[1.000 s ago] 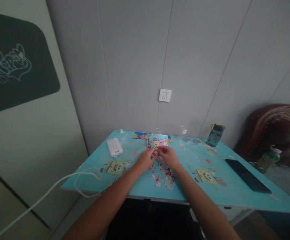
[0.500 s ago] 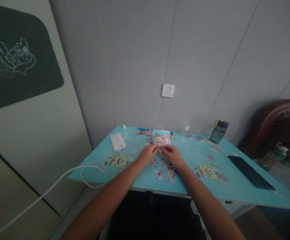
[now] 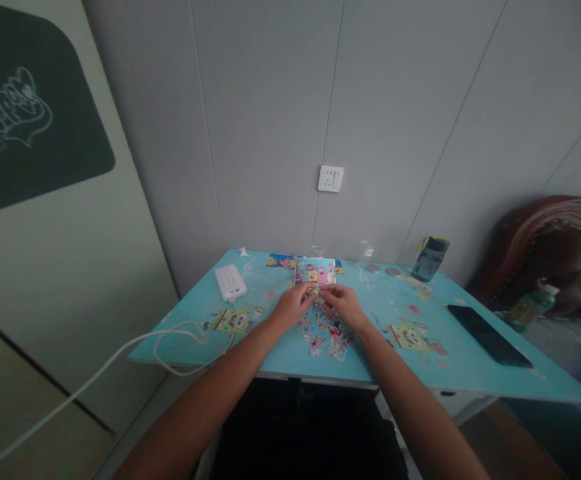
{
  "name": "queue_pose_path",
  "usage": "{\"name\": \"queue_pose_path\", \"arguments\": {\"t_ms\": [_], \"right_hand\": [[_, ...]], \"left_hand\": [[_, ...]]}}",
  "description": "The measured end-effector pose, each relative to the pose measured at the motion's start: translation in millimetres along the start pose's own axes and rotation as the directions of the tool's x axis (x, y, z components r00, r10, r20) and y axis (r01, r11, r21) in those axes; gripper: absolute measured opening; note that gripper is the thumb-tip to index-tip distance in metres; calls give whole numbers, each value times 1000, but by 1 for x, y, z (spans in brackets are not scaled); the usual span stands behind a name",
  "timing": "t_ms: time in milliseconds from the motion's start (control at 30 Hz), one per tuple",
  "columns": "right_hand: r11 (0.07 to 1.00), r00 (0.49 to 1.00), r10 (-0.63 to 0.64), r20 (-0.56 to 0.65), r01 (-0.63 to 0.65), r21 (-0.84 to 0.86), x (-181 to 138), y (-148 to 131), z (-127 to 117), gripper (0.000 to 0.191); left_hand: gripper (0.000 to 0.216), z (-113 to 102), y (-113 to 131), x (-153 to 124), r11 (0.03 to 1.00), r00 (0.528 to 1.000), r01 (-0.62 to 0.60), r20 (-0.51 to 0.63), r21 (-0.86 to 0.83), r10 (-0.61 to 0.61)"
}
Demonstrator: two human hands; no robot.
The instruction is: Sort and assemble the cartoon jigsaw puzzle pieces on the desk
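Observation:
My left hand (image 3: 293, 305) and my right hand (image 3: 344, 305) meet over the middle of the table, fingertips pinched close together. Between them is a small sticker (image 3: 315, 289), yellowish and mostly covered by the fingers. Below and between the hands spreads a pile of loose colourful cartoon stickers (image 3: 320, 333), partly hidden by the right hand. Just behind the fingertips is a card or booklet (image 3: 315, 271) printed with cartoon figures; its lower edge is covered.
A white power bank (image 3: 230, 283) with a white cable (image 3: 170, 331) lies left on the blue table (image 3: 280, 357). To the right are a dark tablet (image 3: 487, 335) and a grey water bottle (image 3: 430, 259). Clear jars (image 3: 365, 251) and round lids (image 3: 393, 271) stand near the wall.
The view has shifted slightly to the right. My fingers have changed position a little, and a yellowish bit of the sticker now shows between them. Both hands stay together above the pile.

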State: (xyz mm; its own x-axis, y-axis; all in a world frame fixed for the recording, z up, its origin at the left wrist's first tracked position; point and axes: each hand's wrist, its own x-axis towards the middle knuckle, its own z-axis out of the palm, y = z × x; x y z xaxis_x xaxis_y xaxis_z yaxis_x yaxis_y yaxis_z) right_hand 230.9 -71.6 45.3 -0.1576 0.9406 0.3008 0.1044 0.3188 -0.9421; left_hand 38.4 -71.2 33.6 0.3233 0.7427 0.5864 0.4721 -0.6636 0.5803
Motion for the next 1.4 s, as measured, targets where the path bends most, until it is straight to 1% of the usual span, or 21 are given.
{"name": "queue_pose_path", "arguments": {"t_ms": [133, 267, 333, 400, 467, 633, 733, 800, 900, 1033, 1233, 1300, 1400], "right_hand": [[999, 1000, -17, 2, 17, -52, 3, 1, -6, 49], [985, 997, -65, -33, 59, -159, 7, 6, -24, 45], [969, 996, -87, -31, 77, -235, 5, 9, -34, 41], [947, 995, -100, 7, 98, -306, 2, 10, -41, 36], [926, 992, -103, 77, 124, -356, -1, 10, -43, 32], [893, 962, -109, 250, 205, -399, -7, 10, -35, 29], [890, 947, -105, 302, 225, -397, -8, 12, -32, 26], [893, 946, -96, 310, 219, -394, -7, 13, -32, 23], [904, 956, -76, 285, 187, -385, -8, 14, -32, 23], [929, 977, -33, 210, 108, -353, -7, 12, -32, 25], [983, 999, -11, 51, 20, -182, -1, 4, -33, 36], [992, 1000, -1, 23, 4, -127, 0, 2, -34, 39], [997, 1000, 20, 10, -20, -77, 2, 2, -35, 42]], "left_hand": [[33, 0, 0, 0, 1000, 1000, 2, -30, 9, -2], [34, -1, -2, 1, 999, 995, 33, -95, 21, -31], [33, -1, -4, 1, 999, 993, 43, -114, 25, -40], [33, 0, -5, 2, 999, 992, 43, -119, 27, -40], [33, 0, -5, 1, 999, 993, 38, -116, 27, -34], [33, -1, -3, 1, 999, 994, 24, -103, 31, -20], [34, -1, -2, 1, 999, 995, 14, -98, 35, -11], [34, -1, -2, 1, 999, 995, 8, -95, 38, -4], [34, -1, -2, 1, 999, 996, 0, -88, 41, 3], [34, 0, -4, 2, 999, 997, -5, -82, 39, 8], [35, 1, -7, 4, 999, 998, -22, -53, 23, 23], [35, 2, -7, 4, 999, 999, -27, -38, 19, 28], [35, 2, -7, 4, 999, 999, -34, -18, 15, 34]]}}
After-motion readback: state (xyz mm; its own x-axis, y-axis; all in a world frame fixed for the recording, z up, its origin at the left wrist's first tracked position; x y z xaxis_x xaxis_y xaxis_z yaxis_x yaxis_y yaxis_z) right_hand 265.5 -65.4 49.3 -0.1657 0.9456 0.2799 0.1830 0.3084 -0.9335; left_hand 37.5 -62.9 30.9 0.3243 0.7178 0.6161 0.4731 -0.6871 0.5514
